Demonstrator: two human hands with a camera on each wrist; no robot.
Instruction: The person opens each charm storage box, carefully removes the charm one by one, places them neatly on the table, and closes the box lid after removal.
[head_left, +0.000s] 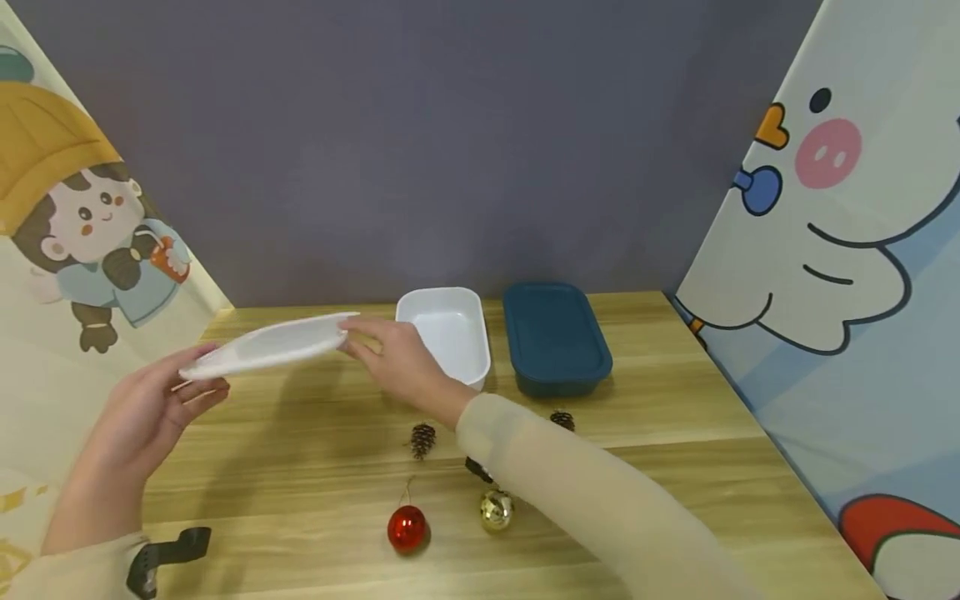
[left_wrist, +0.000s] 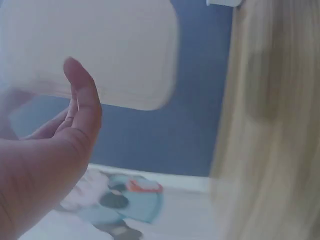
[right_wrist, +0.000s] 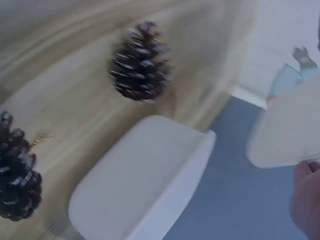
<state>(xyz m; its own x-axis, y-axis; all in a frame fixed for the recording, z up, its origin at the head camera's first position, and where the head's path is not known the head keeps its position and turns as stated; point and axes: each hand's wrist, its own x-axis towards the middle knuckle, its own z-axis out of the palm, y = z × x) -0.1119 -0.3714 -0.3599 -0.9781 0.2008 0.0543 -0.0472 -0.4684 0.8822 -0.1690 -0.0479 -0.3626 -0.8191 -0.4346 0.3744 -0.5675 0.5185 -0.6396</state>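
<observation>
A white rounded-corner lid (head_left: 273, 343) is held up, tilted, over the left side of the table. Its left end is gripped by my left hand (head_left: 146, 408), with the thumb lying against the lid's face (left_wrist: 125, 55) in the left wrist view. My right hand (head_left: 401, 354) pinches the right end of the lid between thumb and fingers. Behind that hand stands a white rectangular box (head_left: 447, 321), uncovered on top, partly hidden by the hand and wrist. The right wrist view shows the box (right_wrist: 135, 180) beside a pine cone (right_wrist: 140, 65).
A dark blue box with its lid on (head_left: 557, 333) stands right of the white one. Nearer lie a red ball ornament (head_left: 407, 528), a gold ball ornament (head_left: 496, 509) and pine cones (head_left: 422, 439), some partly behind the right sleeve. A grey wall (head_left: 450, 150) closes the back.
</observation>
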